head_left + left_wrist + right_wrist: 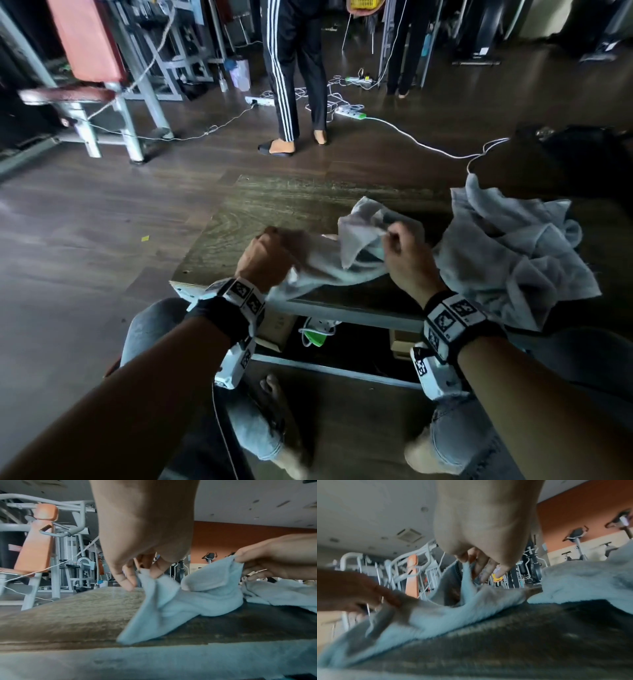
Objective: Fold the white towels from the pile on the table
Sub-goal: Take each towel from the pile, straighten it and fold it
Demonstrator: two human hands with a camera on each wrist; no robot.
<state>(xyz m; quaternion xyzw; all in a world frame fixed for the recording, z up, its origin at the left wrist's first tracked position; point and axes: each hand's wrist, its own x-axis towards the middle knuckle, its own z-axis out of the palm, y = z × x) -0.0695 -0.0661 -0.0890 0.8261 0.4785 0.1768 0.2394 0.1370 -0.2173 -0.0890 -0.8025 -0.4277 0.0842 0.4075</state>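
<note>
A crumpled white towel (346, 250) hangs between my two hands just above the wooden table (260, 212). My left hand (265, 255) pinches one edge of it; the left wrist view shows fingers and thumb closed on the towel (168, 601). My right hand (404, 253) pinches another edge, and the right wrist view shows the towel (467, 601) trailing from its fingers down to the table top. The pile of white towels (513, 250) lies rumpled at the table's right end, beside my right hand.
The table's near edge (342, 305) sits over my knees. A person in striped track trousers (291, 68) stands beyond the table among white cables and power strips (349, 111). A gym machine with red pads (92, 68) stands far left.
</note>
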